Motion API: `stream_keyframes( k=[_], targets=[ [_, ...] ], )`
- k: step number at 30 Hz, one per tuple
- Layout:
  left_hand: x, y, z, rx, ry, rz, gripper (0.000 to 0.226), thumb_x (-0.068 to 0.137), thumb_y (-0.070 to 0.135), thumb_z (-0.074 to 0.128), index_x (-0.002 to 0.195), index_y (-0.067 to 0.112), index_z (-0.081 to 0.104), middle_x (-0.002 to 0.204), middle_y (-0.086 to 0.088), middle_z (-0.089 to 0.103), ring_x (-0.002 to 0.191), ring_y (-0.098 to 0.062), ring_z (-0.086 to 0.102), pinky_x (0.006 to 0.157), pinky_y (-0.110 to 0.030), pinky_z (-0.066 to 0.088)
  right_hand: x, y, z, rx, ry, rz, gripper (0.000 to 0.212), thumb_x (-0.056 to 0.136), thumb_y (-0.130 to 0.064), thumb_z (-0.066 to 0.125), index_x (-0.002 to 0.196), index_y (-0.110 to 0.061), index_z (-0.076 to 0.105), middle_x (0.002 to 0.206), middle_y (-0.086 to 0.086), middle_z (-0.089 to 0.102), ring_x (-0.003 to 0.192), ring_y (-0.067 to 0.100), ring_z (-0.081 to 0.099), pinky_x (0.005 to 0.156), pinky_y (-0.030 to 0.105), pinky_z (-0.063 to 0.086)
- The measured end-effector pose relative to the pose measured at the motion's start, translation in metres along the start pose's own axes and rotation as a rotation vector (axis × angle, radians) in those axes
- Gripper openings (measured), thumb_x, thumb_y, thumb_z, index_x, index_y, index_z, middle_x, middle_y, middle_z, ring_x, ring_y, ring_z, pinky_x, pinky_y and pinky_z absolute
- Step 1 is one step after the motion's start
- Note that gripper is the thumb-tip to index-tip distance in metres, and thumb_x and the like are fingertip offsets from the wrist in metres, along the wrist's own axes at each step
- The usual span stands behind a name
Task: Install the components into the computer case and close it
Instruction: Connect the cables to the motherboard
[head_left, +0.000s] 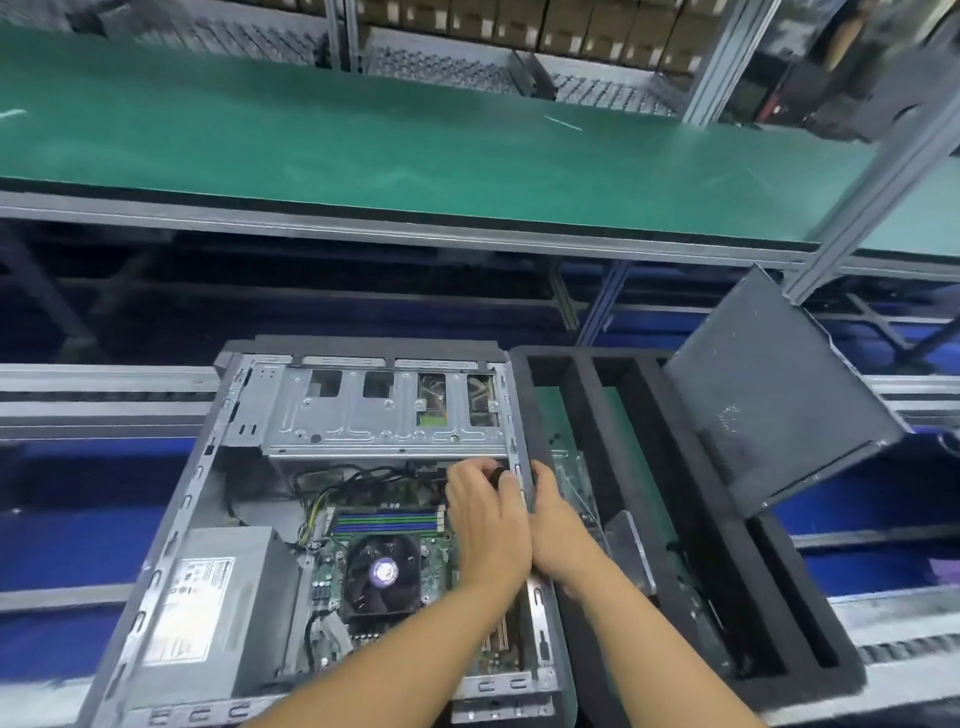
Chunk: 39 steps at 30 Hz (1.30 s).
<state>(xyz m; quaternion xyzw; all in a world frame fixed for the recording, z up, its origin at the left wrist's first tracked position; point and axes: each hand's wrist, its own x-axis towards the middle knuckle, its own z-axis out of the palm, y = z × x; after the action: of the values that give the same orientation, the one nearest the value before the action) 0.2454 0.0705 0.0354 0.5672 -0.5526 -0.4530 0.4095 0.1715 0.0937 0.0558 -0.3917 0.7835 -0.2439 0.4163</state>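
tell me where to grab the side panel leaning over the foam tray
Probably by its edges: the side panel is a flat sheet with no handle showing, propped tilted over the foam tray. Come from the near side and set the grip on its free lower right and upper left edges.

Even, fairly bright light; far belt (363, 135) well lit, dim beneath it. Overall motion blur, worst at far corners. Wide-angle bend at edges. Case (171, 525) interior shadowed.

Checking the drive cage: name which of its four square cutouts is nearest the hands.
The rightmost cutout, directly above the left hand; the other three sit further left, away from both hands.
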Motion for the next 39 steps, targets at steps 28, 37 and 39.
stream_keyframes(
  k=[28,37,39],
  targets=[
    [0.038,-0.057,-0.134,1.016,-0.931,0.627,0.029,0.081,0.061,0.053,0.075,0.033,0.047,0.066,0.015,0.052,0.064,-0.007,0.051,0.055,-0.025,0.038,-0.001,-0.014,0.015,-0.656,0.444,-0.348,0.067,0.093,-0.007,0.062,0.154,-0.007,0.036,0.138,0.016,0.044,0.119,0.034,0.046,0.095,0.037,0.039],
    [0.026,-0.056,-0.13,1.157,-0.934,0.681,0.038,0.068,0.069,0.058,0.078,0.033,0.058,0.054,0.019,0.04,0.056,-0.004,0.04,0.044,-0.02,0.02,-0.002,-0.021,0.029,-0.722,-0.05,-0.698,0.028,0.098,-0.003,0.05,0.12,-0.017,0.06,0.118,0.001,0.056,0.097,0.023,0.052,0.079,0.041,0.046],
    [0.025,-0.058,-0.129,1.109,-0.984,0.615,0.031,0.069,0.057,0.064,0.088,0.034,0.059,0.058,0.021,0.045,0.057,-0.001,0.038,0.046,-0.019,0.023,-0.003,-0.025,0.03,-0.746,-0.16,-0.638,0.026,0.098,-0.005,0.047,0.116,-0.021,0.058,0.117,-0.002,0.054,0.089,0.022,0.052,0.072,0.04,0.046]
  ],
)
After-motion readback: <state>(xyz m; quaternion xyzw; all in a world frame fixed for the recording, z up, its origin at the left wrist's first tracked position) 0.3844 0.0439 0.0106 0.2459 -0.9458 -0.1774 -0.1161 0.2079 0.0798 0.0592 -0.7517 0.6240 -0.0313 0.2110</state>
